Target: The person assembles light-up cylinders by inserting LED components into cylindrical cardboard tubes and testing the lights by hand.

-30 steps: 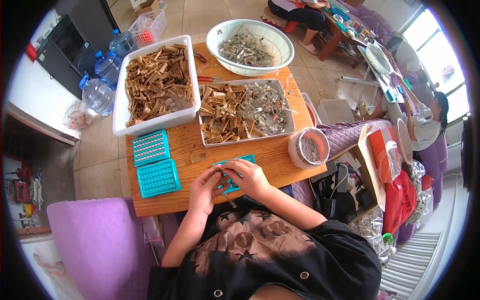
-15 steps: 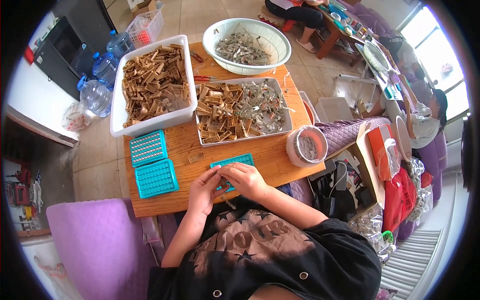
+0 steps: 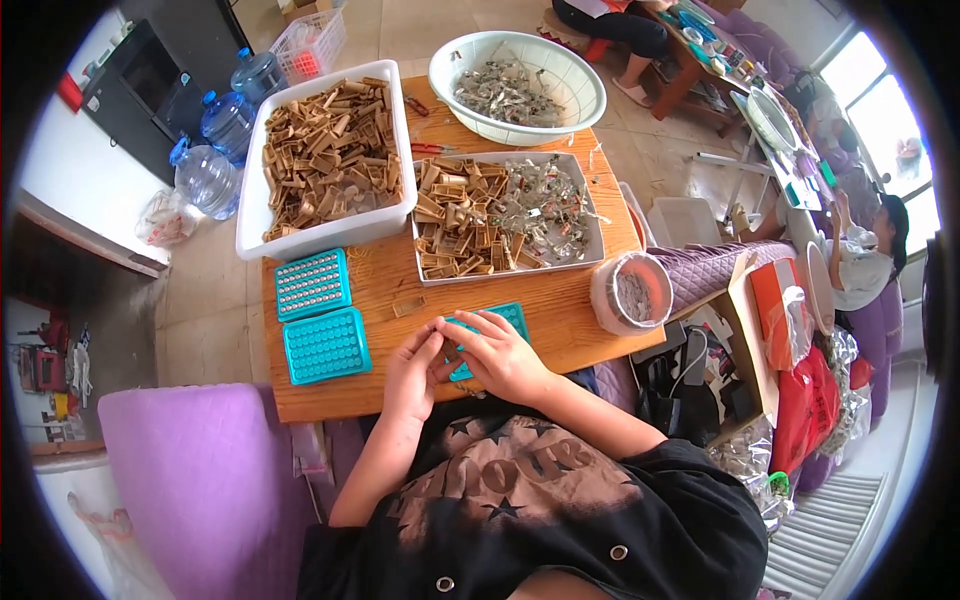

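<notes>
Sm. brownish pc [image 3: 449, 353], mostly hidden from where I stand, held btwn L hand [image 3: 408, 375] & R hand [image 3: 508, 360], approx. ctr of frame.

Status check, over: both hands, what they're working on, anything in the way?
Left hand and right hand together, fingertips close. Work between them too hidden to identify. Right hand partly covers turquoise tray; loose brown casing lies beyond left hand.

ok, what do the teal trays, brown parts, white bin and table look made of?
Teal trays: probably moulded plastic, satin; uniform colour, regular round pockets.
Brown parts: likely moulded plastic, low sheen; same tone and thin-walled shape repeated.
White bin: looks like smooth plastic; rounded corners, moulded rim.
Table: wood or wood-look laminate, slightly glossy; grain shows, can't tell which.
</notes>
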Action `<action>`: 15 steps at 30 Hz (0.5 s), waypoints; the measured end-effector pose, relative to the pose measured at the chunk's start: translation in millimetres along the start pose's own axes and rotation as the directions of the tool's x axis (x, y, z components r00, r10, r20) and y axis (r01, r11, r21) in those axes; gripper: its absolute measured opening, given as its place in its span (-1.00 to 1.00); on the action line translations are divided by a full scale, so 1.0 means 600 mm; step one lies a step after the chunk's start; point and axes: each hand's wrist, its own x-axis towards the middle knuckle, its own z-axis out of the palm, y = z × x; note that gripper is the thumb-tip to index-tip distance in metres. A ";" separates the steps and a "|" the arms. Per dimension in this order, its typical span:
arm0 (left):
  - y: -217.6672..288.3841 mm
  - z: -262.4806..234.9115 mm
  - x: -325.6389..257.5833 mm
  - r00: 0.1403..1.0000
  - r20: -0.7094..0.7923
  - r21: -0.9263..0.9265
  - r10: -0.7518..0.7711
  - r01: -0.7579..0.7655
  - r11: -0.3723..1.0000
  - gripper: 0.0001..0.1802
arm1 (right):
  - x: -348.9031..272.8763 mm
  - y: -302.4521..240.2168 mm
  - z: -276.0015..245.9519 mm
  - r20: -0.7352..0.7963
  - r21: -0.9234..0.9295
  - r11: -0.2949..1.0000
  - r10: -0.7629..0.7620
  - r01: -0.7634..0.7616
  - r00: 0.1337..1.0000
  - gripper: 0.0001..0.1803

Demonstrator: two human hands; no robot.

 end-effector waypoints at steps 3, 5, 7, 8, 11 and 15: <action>0.015 0.000 0.001 0.997 -0.022 0.037 0.078 -0.077 0.996 -0.67 | -0.018 0.020 0.010 0.017 0.493 0.793 0.403 -0.359 0.915 -0.56; 0.021 -0.008 -0.002 0.998 -0.014 0.041 0.064 -0.064 0.997 -0.67 | -0.026 0.055 0.005 0.063 0.349 0.788 0.521 -0.508 0.851 -0.72; 0.026 -0.014 0.001 0.998 -0.018 0.052 0.059 -0.058 0.997 -0.64 | -0.031 0.076 0.001 0.088 0.198 0.852 0.478 -0.485 0.874 -0.78; 0.028 -0.016 0.000 0.998 -0.026 0.051 0.058 -0.056 0.997 -0.64 | -0.035 0.080 0.002 0.100 0.108 0.908 0.396 -0.405 0.913 -0.80; 0.028 -0.014 0.001 0.996 0.001 0.017 0.089 -0.089 0.996 -0.64 | -0.038 0.067 0.008 0.132 -0.020 0.954 0.299 -0.299 0.945 -0.81; 0.025 -0.011 0.000 0.993 0.038 0.052 0.108 -0.110 0.993 -0.63 | -0.031 0.051 0.027 0.174 -0.128 0.970 0.225 -0.205 0.959 -0.80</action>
